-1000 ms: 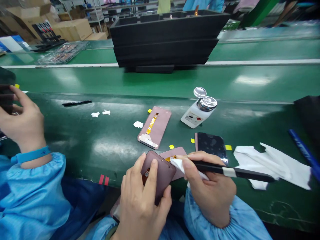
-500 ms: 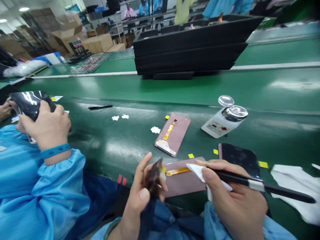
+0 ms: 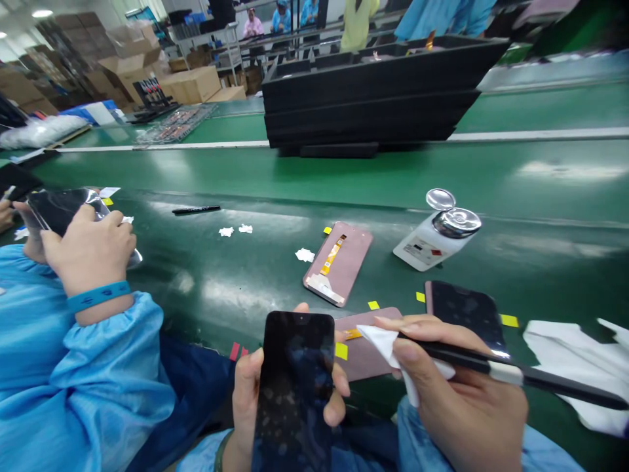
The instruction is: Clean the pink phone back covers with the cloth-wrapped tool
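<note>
Green conveyor bench (image 3: 344, 177), factory floor behind. Left hand (image 3: 275, 406) fingers (image 3: 339, 383) wrapped round a dark phone screen (image 3: 295, 387), glass up for a look; right hand (image 3: 462, 393) pinching black stylus (image 3: 515, 373) and white wipe (image 3: 383, 344), ready to dab. Spare pink-backed panels (image 3: 339, 262) and solvent dispenser (image 3: 437, 239) parked just beyond, within reach.

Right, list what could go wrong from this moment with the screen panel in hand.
The left hand grips the dark screen panel glass-up by its edges over the lap, off the belt; a slip could drop it. Fingertips on the glass may smear it. The right hand holds a black stick and white wipe close above the pink panel; its flex cable could snag.
</note>
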